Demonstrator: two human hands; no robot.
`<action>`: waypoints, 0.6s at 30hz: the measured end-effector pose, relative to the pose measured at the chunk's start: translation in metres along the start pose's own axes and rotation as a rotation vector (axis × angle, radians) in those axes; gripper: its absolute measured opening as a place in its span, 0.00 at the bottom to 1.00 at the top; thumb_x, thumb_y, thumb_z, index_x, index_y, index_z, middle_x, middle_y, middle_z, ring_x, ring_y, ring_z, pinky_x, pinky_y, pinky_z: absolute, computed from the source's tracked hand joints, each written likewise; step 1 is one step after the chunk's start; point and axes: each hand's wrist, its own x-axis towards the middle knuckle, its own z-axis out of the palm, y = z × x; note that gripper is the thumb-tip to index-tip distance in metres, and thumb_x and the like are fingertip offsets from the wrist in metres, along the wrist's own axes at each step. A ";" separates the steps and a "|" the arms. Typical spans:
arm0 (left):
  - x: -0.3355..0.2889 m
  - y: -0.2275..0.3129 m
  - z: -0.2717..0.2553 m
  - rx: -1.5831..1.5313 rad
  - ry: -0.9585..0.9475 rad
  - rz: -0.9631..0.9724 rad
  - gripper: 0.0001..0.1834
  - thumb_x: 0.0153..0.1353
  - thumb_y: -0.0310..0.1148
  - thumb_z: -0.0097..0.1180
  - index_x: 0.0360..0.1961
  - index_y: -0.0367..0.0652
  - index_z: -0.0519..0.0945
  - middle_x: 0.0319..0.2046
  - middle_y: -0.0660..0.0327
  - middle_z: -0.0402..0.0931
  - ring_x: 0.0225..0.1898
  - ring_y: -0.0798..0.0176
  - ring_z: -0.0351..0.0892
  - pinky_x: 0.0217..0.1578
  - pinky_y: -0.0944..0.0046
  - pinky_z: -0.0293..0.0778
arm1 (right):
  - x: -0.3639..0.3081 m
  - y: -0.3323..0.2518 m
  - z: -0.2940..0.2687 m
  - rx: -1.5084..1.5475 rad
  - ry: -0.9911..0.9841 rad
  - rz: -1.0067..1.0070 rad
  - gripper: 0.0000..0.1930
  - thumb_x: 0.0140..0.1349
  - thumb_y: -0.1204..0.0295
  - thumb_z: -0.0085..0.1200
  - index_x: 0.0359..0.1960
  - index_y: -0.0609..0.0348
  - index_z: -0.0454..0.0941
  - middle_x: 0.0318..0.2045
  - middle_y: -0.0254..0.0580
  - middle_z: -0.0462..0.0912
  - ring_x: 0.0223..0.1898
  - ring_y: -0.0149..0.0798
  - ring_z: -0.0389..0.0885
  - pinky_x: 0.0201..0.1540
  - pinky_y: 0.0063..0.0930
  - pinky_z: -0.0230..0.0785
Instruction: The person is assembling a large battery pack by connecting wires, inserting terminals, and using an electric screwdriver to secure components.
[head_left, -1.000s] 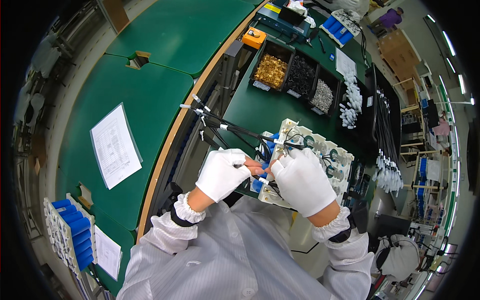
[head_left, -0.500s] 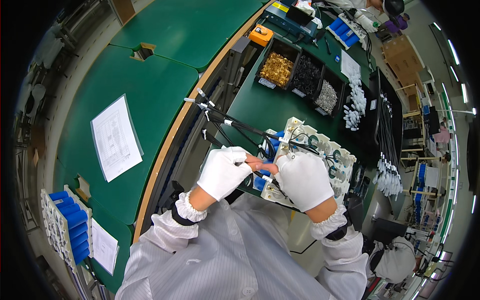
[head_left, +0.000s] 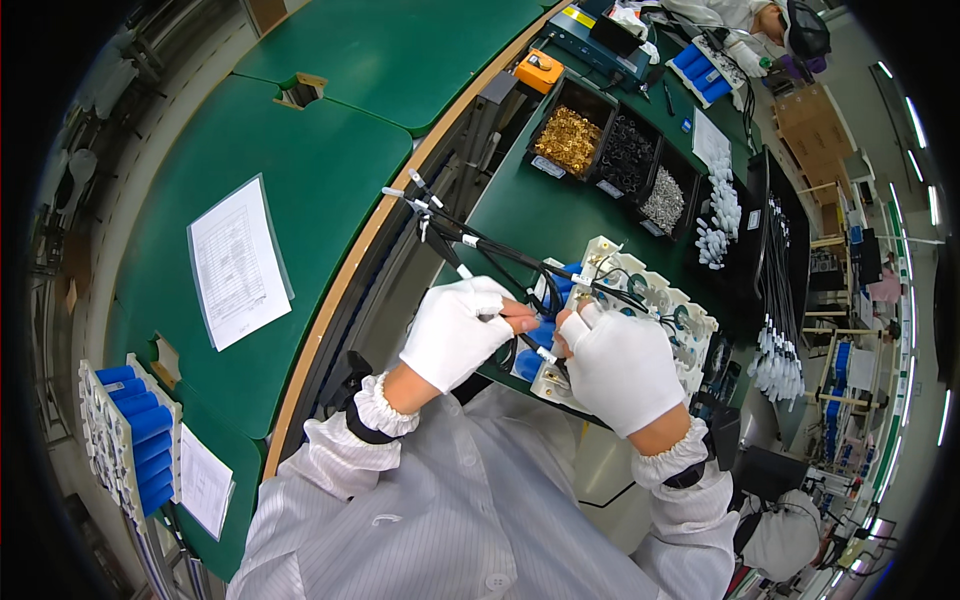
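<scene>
A white module with blue cylindrical cells stands in front of me, and black cables lie over its near left part. Over those cables my left hand, in a white fingerless glove, is closed with thumb and fingertips together on a black cable. That cable carries a white label and runs toward the module's near edge. My right hand, gloved the same way, is closed above the module, its fingers curled. What its fingertips hold is hidden. A bundle of black cables with white-tagged ends stretches off to the far left.
Black bins of gold-coloured parts, black parts and silver parts stand beyond the module. White caps and hanging cables are at the right. A paper sheet lies on the left green table. Another person is at the far right.
My hands have moved apart; their fingertips met before. The right fingers have curled back over the module. The whole view has shifted slightly.
</scene>
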 end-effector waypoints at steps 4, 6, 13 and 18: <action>0.013 0.005 -0.004 0.105 0.044 0.131 0.08 0.55 0.31 0.73 0.36 0.43 0.91 0.28 0.57 0.85 0.30 0.62 0.83 0.34 0.66 0.77 | 0.000 0.006 0.003 -0.047 -0.163 0.086 0.17 0.69 0.55 0.54 0.31 0.55 0.82 0.19 0.42 0.82 0.22 0.45 0.85 0.26 0.39 0.75; 0.024 0.013 -0.003 0.307 0.009 0.225 0.07 0.54 0.32 0.71 0.35 0.44 0.91 0.28 0.55 0.85 0.30 0.57 0.85 0.33 0.64 0.78 | 0.002 0.013 0.003 0.140 -0.040 0.246 0.17 0.69 0.56 0.55 0.30 0.55 0.81 0.20 0.43 0.82 0.23 0.47 0.85 0.25 0.40 0.76; 0.053 0.018 0.008 0.290 -0.105 0.172 0.08 0.55 0.31 0.72 0.34 0.41 0.90 0.29 0.54 0.85 0.29 0.57 0.85 0.34 0.64 0.79 | 0.010 0.008 0.010 0.098 0.177 0.286 0.13 0.68 0.62 0.54 0.28 0.56 0.81 0.21 0.45 0.83 0.23 0.52 0.85 0.28 0.43 0.77; 0.047 0.015 0.005 0.140 -0.120 0.064 0.09 0.53 0.34 0.72 0.34 0.43 0.91 0.28 0.56 0.84 0.29 0.57 0.84 0.34 0.62 0.77 | 0.020 0.011 0.007 0.084 -0.137 0.370 0.11 0.68 0.64 0.54 0.39 0.60 0.79 0.32 0.49 0.85 0.32 0.50 0.88 0.32 0.42 0.79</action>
